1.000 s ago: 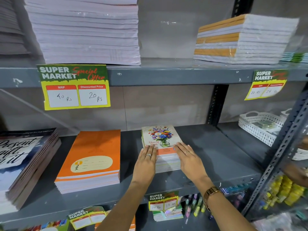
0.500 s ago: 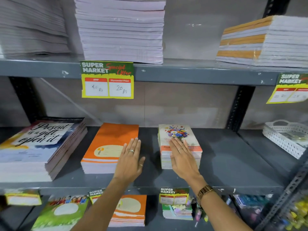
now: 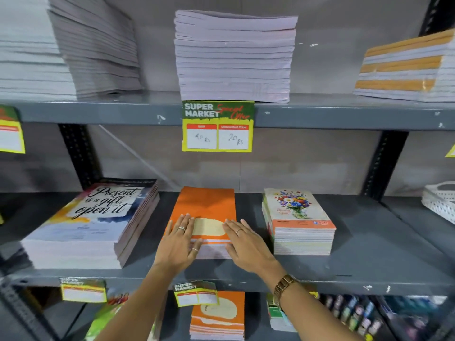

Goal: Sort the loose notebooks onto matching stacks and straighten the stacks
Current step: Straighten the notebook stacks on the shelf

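Note:
An orange notebook stack [image 3: 208, 205] with a cream label sits mid-shelf. My left hand [image 3: 178, 241] lies flat on its front left corner, fingers spread. My right hand [image 3: 246, 242] rests flat on its front right corner, a gold watch on the wrist. Neither hand grips anything. A flower-cover notebook stack [image 3: 296, 222] stands to the right, apart from my hands. A large stack with the cover "Present is a gift, open it" [image 3: 96, 220] lies to the left.
The grey metal shelf [image 3: 369, 242] has bare room to the right, with a white perforated basket [image 3: 440, 203] at its far end. Tall pale notebook stacks [image 3: 234, 57] fill the shelf above. Price tags [image 3: 218, 126] hang on the edges. More orange notebooks [image 3: 218, 316] lie below.
Both hands have left the flower-cover stack and moved left onto the orange stack, the left hand first. The view has shifted left too.

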A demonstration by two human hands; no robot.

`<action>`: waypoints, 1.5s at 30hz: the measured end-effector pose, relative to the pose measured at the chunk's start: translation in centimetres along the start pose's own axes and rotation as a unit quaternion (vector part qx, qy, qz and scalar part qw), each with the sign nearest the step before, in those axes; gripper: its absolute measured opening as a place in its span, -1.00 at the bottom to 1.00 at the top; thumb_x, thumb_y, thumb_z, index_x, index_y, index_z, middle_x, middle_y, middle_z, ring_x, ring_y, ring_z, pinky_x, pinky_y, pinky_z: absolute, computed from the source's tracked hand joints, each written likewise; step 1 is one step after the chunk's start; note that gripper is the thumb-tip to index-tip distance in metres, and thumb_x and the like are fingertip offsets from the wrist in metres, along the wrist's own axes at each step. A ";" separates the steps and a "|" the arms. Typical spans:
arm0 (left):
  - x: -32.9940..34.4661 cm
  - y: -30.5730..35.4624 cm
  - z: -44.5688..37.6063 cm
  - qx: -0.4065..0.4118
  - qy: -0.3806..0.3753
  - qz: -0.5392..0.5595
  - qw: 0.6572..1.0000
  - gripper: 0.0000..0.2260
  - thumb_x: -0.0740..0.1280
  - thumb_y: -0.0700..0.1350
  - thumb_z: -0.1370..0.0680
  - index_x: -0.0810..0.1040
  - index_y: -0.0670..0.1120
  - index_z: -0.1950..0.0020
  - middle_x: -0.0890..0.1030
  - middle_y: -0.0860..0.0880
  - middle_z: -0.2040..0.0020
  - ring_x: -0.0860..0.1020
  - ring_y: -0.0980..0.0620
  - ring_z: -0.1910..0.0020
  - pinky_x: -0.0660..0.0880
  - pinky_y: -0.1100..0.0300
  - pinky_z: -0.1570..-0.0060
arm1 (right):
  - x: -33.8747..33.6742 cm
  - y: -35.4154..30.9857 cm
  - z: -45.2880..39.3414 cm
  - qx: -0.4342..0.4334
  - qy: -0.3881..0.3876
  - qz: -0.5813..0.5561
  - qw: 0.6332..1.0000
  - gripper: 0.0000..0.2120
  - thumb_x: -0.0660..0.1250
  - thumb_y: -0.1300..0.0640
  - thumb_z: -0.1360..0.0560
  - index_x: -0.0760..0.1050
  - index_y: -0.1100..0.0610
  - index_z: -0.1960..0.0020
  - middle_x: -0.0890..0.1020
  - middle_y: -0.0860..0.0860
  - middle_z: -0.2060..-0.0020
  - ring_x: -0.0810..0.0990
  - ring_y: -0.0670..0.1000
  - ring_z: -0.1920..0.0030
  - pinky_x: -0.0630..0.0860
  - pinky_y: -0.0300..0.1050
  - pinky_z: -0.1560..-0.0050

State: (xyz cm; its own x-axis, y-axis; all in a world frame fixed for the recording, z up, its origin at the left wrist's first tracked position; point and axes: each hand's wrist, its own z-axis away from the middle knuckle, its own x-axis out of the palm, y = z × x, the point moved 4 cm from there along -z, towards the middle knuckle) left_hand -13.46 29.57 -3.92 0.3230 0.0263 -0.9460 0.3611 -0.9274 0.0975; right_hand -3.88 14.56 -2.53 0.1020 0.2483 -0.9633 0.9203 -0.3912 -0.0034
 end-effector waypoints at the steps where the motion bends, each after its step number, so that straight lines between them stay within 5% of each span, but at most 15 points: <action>1: -0.1 -0.6 0.0 0.007 -0.003 -0.005 1.000 -0.01 -0.46 0.39 -0.37 0.27 -0.23 -0.43 0.33 -0.18 -0.46 0.24 -0.15 -0.48 0.04 -0.02 -0.49 | 0.2 -0.5 -0.5 0.008 -0.010 -0.008 1.000 -0.47 -0.03 0.02 -0.62 0.02 0.21 -0.53 0.09 0.10 -0.54 0.04 0.02 -0.55 -0.31 -0.17 -0.40; 16: 0.1 -4.5 0.3 0.055 -0.043 0.031 0.997 0.08 -0.60 0.42 -0.19 0.08 -0.08 -0.51 0.16 -0.02 -0.54 0.07 0.01 -0.54 0.01 0.13 -0.51 | 1.7 -3.1 -1.7 0.110 -0.022 -0.037 0.993 -0.45 -0.07 -0.05 -0.60 0.07 0.16 -0.52 0.14 0.06 -0.53 0.05 0.02 -0.55 -0.21 -0.22 -0.39; 20: 0.2 -4.5 0.4 0.045 -0.050 0.039 0.997 0.15 -0.64 0.43 -0.14 0.10 -0.10 -0.51 0.19 -0.04 -0.54 0.08 0.00 -0.54 0.04 0.11 -0.51 | 1.8 -3.4 -1.7 0.111 -0.016 -0.039 0.993 -0.52 0.09 0.04 -0.61 0.21 0.21 -0.48 0.28 0.10 -0.48 0.20 0.08 -0.51 0.08 -0.07 -0.50; 23: -0.2 -4.2 0.5 0.046 -0.058 0.026 0.997 0.19 -0.70 0.40 -0.08 0.06 -0.10 -0.52 0.14 -0.03 -0.55 0.04 0.00 -0.54 -0.01 0.14 -0.52 | 2.0 -3.4 -1.6 0.115 -0.010 -0.001 0.993 -0.55 0.21 0.04 -0.52 0.43 0.25 -0.34 0.53 0.15 -0.31 0.47 0.14 -0.35 0.38 0.06 -0.33; 28: -0.3 -4.0 0.6 0.043 -0.065 0.039 0.996 0.24 -0.72 0.41 -0.04 0.06 -0.12 -0.51 0.14 -0.05 -0.55 0.03 -0.01 -0.55 -0.01 0.12 -0.52 | 1.7 -3.6 -1.7 0.117 -0.034 -0.013 0.993 -0.51 0.07 0.04 -0.63 0.12 0.17 -0.51 0.20 0.07 -0.51 0.12 0.04 -0.53 0.06 -0.07 -0.52; 39: 0.1 -3.7 0.7 0.018 -0.059 0.045 0.997 0.25 -0.72 0.40 -0.02 0.07 -0.11 -0.52 0.14 -0.05 -0.55 0.02 -0.02 -0.55 -0.01 0.13 -0.52 | 1.8 -3.6 -1.7 0.127 -0.066 -0.011 0.990 -0.49 0.02 0.03 -0.64 0.00 0.10 -0.54 0.07 0.00 -0.55 -0.02 -0.01 -0.55 -0.02 -0.14 -0.52; 45: -0.9 -4.6 1.1 0.051 -0.063 0.013 0.997 0.12 -0.60 0.47 -0.11 -0.17 -0.15 -0.51 -0.11 -0.08 -0.56 -0.20 -0.01 -0.52 -0.34 0.09 -0.40 | 0.9 -3.9 -1.5 0.101 -0.074 -0.011 0.992 -0.37 0.07 -0.09 -0.60 -0.07 0.14 -0.54 -0.05 0.03 -0.56 -0.12 0.00 -0.55 -0.33 -0.18 -0.39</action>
State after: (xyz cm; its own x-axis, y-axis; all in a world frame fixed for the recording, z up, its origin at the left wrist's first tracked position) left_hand -16.32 33.39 -3.86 0.2165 -0.0385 -0.9755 0.2612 -0.9605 0.0959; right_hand -6.80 17.63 -2.96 0.0128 0.1320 -0.9912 0.8261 -0.5599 -0.0639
